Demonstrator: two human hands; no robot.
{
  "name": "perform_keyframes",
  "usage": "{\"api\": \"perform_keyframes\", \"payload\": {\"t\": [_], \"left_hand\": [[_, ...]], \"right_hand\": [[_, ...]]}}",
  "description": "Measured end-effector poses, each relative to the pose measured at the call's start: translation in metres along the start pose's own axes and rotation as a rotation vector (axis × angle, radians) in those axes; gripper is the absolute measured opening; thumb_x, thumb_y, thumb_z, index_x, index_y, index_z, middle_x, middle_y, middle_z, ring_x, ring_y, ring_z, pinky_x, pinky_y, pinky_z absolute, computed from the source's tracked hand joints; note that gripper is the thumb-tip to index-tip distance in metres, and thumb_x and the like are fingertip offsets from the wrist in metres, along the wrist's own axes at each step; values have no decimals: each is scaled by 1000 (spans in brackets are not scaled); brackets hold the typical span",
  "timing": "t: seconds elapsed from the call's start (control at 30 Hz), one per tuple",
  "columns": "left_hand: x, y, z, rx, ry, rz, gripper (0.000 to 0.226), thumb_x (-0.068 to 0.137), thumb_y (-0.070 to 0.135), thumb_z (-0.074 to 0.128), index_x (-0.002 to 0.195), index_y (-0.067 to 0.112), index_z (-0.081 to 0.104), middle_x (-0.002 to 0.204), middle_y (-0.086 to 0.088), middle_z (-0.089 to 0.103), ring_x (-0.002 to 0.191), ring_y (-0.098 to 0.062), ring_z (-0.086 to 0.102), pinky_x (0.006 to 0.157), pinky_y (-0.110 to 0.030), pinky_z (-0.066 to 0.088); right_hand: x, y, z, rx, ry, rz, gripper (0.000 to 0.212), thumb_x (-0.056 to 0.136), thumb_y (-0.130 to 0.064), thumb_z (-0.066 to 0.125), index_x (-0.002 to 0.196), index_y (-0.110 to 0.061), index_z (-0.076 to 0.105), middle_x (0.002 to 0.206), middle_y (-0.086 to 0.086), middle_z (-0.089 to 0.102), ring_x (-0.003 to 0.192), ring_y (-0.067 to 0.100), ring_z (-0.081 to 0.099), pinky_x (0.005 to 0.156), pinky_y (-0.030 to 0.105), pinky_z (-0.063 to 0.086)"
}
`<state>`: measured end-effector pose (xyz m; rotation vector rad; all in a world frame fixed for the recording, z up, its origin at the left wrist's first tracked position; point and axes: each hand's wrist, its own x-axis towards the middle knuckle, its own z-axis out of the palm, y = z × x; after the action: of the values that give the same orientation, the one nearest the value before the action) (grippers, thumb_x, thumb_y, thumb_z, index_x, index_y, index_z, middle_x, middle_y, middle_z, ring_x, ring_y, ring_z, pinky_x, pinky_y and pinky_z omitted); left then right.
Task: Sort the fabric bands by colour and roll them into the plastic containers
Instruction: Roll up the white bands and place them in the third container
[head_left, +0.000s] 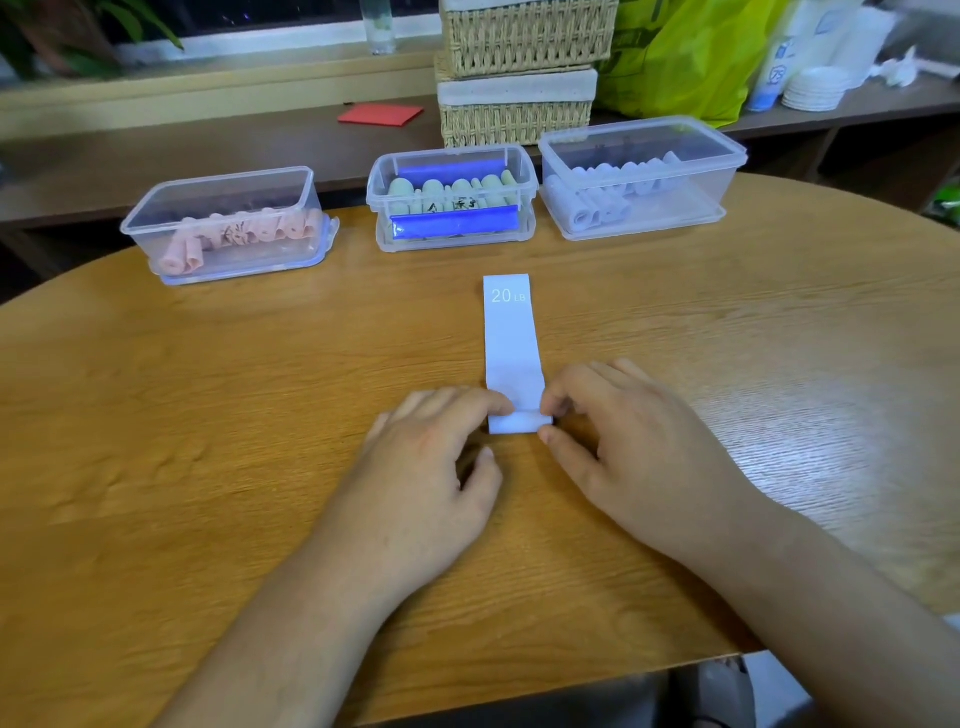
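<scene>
Rolling step, barely begun. Pale band (511, 343) lies flat, running away from both hands, its near end turned over once. Left hand (436, 457): bent fingertips clamp the fold. Right hand (623, 441): thumb and forefinger pinch it. Next, likely: roll forward evenly, edges aligned, then into the lilac container (644, 182) beyond the right hand.

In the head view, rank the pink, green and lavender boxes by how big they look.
1. Lavender box and pink box: look about alike, so unranked; the pink one sits nearer the camera.
2. Green box: smallest.
</scene>
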<state>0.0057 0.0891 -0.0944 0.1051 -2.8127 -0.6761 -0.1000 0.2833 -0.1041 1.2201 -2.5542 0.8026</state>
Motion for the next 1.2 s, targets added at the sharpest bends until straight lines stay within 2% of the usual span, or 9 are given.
{"api": "perform_keyframes", "payload": {"t": [0.2, 0.3, 0.4, 0.57, 0.7, 0.8, 0.97, 1.07, 1.2], "left_hand": [[0, 0, 1, 26, 17, 18, 50, 94, 34, 53, 144, 36, 56, 146, 23, 49, 138, -4, 42, 114, -36, 41], [0, 1, -1, -10, 33, 49, 47, 93, 26, 58, 140, 31, 59, 145, 21, 50, 138, -6, 43, 114, -37, 42], [0, 2, -1, 32, 10, 57, 48, 93, 31, 53, 140, 33, 58, 142, 22, 52, 136, -7, 44, 111, -41, 45], [3, 2, 0, 88, -16, 35, 56, 95, 38, 45, 150, 36, 52, 149, 24, 48, 140, -6, 39, 116, -40, 41], [3, 4, 0, 120, -43, 9, 61, 96, 41, 42, 157, 38, 42, 156, 26, 41, 144, -4, 32, 118, -36, 35], [4, 3, 2, 88, -27, -25, 66, 99, 38, 51, 162, 35, 32, 159, 23, 38, 147, -2, 28, 122, -35, 30], [4, 2, 0, -16, 24, -64, 65, 97, 34, 60, 158, 34, 36, 149, 22, 44, 140, -1, 35, 118, -34, 37], [3, 2, 0, -58, 57, -46, 62, 96, 29, 64, 153, 35, 41, 137, 30, 43, 134, 2, 39, 112, -29, 42], [0, 1, -3, -119, 124, -6, 43, 94, 17, 66, 133, 34, 57, 124, 32, 51, 123, 1, 49, 98, -21, 43]], "right_hand": [[0, 2, 1, -33, 20, 14, 11, 98, -37, 64, 108, -33, 66, 102, -17, 61, 94, 13, 53, 81, 40, 51], [0, 3, 1, -47, 23, 20, 14, 98, -39, 64, 110, -34, 67, 104, -17, 60, 95, 12, 52, 82, 40, 51], [0, 3, 1, -82, 24, 29, 18, 98, -40, 63, 115, -34, 69, 107, -18, 61, 98, 11, 52, 82, 41, 52], [2, 3, 1, -115, 47, 30, 31, 96, -35, 64, 127, -31, 67, 117, -14, 61, 105, 15, 54, 85, 44, 54], [6, 1, 3, -130, 17, -27, 22, 96, -31, 62, 118, -30, 64, 113, -13, 61, 104, 19, 57, 84, 45, 53], [13, 4, 5, -143, -1, -2, 22, 97, -33, 62, 119, -31, 64, 110, -14, 63, 100, 19, 56, 83, 46, 53], [24, 6, 5, -145, -15, 17, 16, 99, -38, 62, 115, -35, 64, 109, -17, 65, 98, 15, 54, 82, 44, 52], [20, 6, 2, -106, 4, 18, 16, 99, -39, 60, 113, -35, 65, 105, -17, 66, 98, 15, 56, 82, 45, 53], [3, 2, -5, -51, 0, 4, 15, 93, -40, 61, 107, -36, 65, 97, -19, 62, 94, 12, 55, 79, 43, 52]]}}
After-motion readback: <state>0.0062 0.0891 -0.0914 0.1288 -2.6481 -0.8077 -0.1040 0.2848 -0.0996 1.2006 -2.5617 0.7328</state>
